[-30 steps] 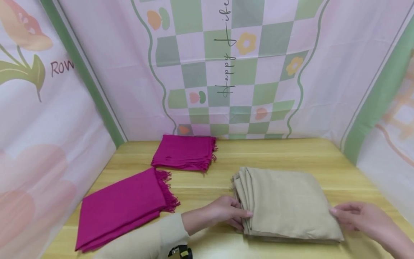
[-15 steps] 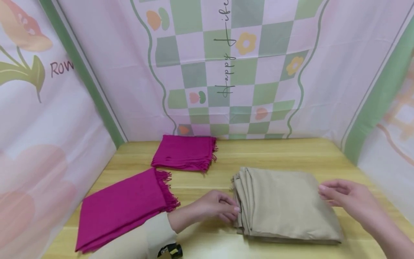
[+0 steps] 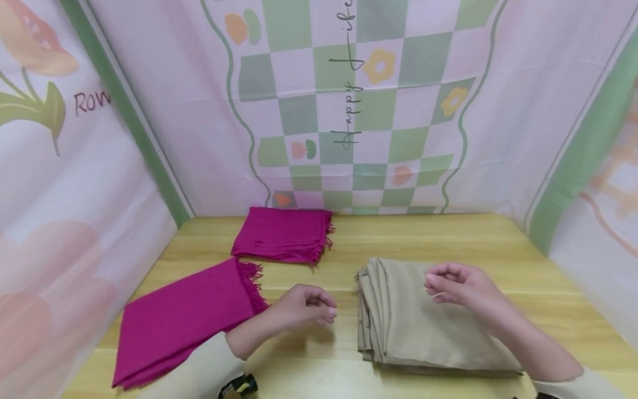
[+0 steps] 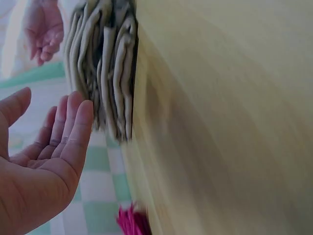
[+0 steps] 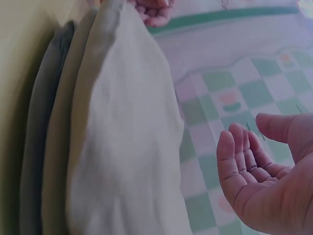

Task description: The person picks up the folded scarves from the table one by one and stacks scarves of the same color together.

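Note:
A thick folded beige cloth [image 3: 418, 332] lies on the right part of the table, its stacked folds [image 4: 105, 68] facing left. My left hand [image 3: 305, 305] is over the table left of it, apart from the folds, with fingers loosely bent and nothing in them. Above the cloth's right half hovers my right hand [image 3: 459, 285], also without anything between its thumb and fingers. In the right wrist view that hand [image 5: 266, 176] shows an upturned palm beside the cloth's smooth top [image 5: 132, 122]. Part of the cloth is hidden behind the right forearm.
A folded magenta scarf [image 3: 184, 316] with a fringe lies at the left, partly behind the left arm. Another folded magenta scarf [image 3: 284, 233] sits near the back edge. Printed curtains [image 3: 369, 111] enclose the wooden table [image 3: 423, 235] at the back and both sides.
My left hand has let go of the cloth's folded edge and drawn away leftward. The right hand has left the right edge and moved left and up over the cloth.

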A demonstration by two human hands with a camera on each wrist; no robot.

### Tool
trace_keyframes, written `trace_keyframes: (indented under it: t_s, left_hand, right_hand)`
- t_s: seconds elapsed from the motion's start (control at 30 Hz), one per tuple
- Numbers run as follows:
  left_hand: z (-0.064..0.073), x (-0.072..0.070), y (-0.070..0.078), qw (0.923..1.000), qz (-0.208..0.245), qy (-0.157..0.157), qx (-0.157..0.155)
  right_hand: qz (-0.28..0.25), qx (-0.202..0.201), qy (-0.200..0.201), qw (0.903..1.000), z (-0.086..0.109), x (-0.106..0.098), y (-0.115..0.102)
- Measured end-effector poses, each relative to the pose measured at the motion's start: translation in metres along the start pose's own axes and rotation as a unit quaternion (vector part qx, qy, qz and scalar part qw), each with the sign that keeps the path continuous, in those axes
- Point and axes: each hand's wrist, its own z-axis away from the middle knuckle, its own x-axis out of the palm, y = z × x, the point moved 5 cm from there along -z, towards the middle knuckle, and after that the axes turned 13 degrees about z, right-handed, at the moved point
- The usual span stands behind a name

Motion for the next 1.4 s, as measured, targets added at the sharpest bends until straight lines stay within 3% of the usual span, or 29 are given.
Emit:
trace_keyframes:
  t_s: [0.4,0.57,0.73,0.97,1.1,1.23,1.4]
  left_hand:
    - [0.039,-0.064,0.014,0.9951,-0.092,0.034,0.016]
    - [0.055,-0.093,0.018,0.9927,-0.097,0.068,0.022]
    - [0.075,-0.123,0.018,0.9856,-0.114,0.124,0.017]
    - [0.107,-0.160,0.021,0.9584,-0.183,0.218,-0.024]
    - [0.128,-0.182,0.022,0.9451,-0.212,0.246,-0.034]
    - [0.152,-0.204,0.019,0.9268,-0.251,0.274,-0.051]
    - [0.178,-0.228,0.018,0.8893,-0.330,0.309,-0.069]
  right_hand:
    - [-0.040,-0.016,-0.081,0.9958,-0.027,0.057,-0.048]
    - [-0.042,-0.022,-0.112,0.9926,-0.040,0.085,-0.062]
    - [-0.027,-0.025,-0.140,0.9894,-0.052,0.113,-0.074]
    - [-0.002,-0.027,-0.171,0.9849,-0.065,0.151,-0.092]
    - [0.004,-0.025,-0.192,0.9810,-0.074,0.173,-0.099]
    - [-0.002,-0.017,-0.216,0.9761,-0.081,0.195,-0.106]
    - [0.002,0.001,-0.217,0.9762,-0.091,0.217,-0.111]
